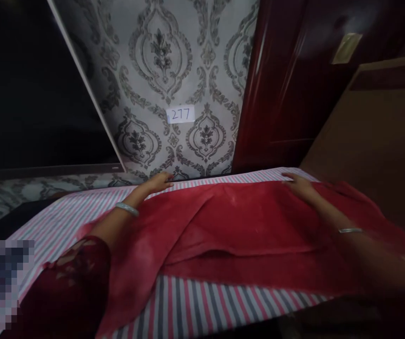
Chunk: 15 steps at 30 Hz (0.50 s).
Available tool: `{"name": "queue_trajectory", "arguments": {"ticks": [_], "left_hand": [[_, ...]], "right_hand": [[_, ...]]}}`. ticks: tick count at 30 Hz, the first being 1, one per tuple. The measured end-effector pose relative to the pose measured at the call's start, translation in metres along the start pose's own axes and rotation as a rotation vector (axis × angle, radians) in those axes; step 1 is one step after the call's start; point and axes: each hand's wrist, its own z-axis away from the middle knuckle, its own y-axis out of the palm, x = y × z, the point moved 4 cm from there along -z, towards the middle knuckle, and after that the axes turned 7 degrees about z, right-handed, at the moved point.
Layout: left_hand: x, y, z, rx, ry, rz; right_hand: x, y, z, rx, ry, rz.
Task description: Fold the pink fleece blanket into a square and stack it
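A red plush cloth (252,221) lies spread across the striped sheet (202,301), with one fold running diagonally over its left part and a loose, slightly raised layer near the front. At the cloth's far left edge is my left hand (158,182), fingers stretched toward the wall. My right hand (298,186) is over the far edge further right, its fingers extended and pointing left. Neither hand shows anything gripped. Whether the fingertips press on the cloth is hard to tell.
A large dark screen (40,84) stands at the left. Patterned wallpaper (160,47) with a paper label "277" (180,114) is behind. A dark red door (287,84) and a brown cardboard panel (382,141) are on the right. A pixelated patch (1,282) covers the lower left.
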Motion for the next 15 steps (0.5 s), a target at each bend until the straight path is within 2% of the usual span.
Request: {"name": "queue_trajectory", "arguments": {"ticks": [4,8,10,12,15], "left_hand": [[0.062,-0.029,0.073,0.02,-0.157,-0.033],[0.112,-0.055,0.17,-0.091,-0.423,-0.145],[0.126,-0.059,0.22,-0.164,-0.557,-0.176],[0.131,-0.058,0.262,-0.229,-0.665,-0.139],[0.13,-0.049,0.301,-0.282,-0.788,0.084]], "right_hand": [[0.063,0.071,0.023,0.23,-0.152,-0.063],[0.122,0.117,0.027,0.32,-0.354,-0.026],[0.135,0.136,0.023,0.322,-0.387,0.06],[0.138,0.155,0.019,0.33,-0.389,0.174],[0.134,0.175,0.014,0.396,-0.339,0.332]]}}
